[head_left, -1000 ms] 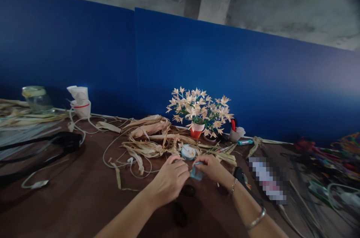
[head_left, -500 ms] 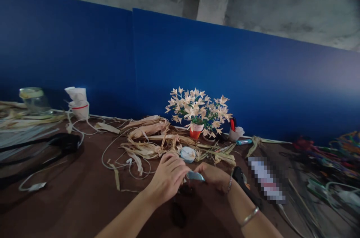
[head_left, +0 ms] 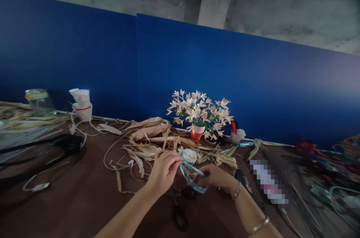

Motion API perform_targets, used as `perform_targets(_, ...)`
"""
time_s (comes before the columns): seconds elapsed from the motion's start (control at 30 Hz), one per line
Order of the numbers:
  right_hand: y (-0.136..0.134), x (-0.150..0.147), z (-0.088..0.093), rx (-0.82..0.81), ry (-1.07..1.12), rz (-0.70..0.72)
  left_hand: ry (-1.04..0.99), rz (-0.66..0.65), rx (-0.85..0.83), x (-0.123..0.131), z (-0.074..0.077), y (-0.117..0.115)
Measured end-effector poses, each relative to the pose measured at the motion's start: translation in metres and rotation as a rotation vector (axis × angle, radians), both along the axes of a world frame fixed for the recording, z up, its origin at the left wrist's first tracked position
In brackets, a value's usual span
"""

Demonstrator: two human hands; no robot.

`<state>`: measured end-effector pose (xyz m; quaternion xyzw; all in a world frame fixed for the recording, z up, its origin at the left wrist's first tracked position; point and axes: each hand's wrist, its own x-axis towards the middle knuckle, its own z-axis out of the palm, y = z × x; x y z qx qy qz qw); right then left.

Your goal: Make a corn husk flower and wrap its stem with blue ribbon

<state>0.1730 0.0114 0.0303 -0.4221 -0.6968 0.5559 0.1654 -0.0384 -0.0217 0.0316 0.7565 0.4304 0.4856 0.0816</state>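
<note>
Pinching a pale blue ribbon (head_left: 190,180) with fingers of left hand (head_left: 163,169) and right hand (head_left: 214,176), above scissors (head_left: 180,210) on the tabletop (head_left: 70,204).

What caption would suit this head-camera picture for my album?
Left hand and right hand hold a light blue ribbon near scissors on a brown table strewn with dried husks.
</note>
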Motion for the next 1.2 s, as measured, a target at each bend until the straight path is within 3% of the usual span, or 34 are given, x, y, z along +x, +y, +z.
perform_targets(0.17,-0.01,-0.015,0.007,0.351,0.139,-0.241,-0.346,-0.094,-0.323,0.009,-0.007,0.003)
perform_targets(0.47,-0.016,-0.056,-0.012,0.459,0.334,-0.531,-0.666,-0.194,-0.661,0.02,-0.01,0.002)
perform_targets(0.7,-0.022,-0.055,-0.012,0.72,0.226,-0.524,-0.819,-0.214,-0.737,0.026,-0.016,0.002)
perform_targets(0.9,-0.025,-0.058,-0.018,0.672,0.265,-0.503,-0.826,-0.161,-0.712,0.028,-0.024,0.003)
perform_targets(1.2,-0.024,-0.061,-0.02,0.483,0.386,-0.491,-0.892,-0.204,-0.739,0.031,-0.025,0.003)
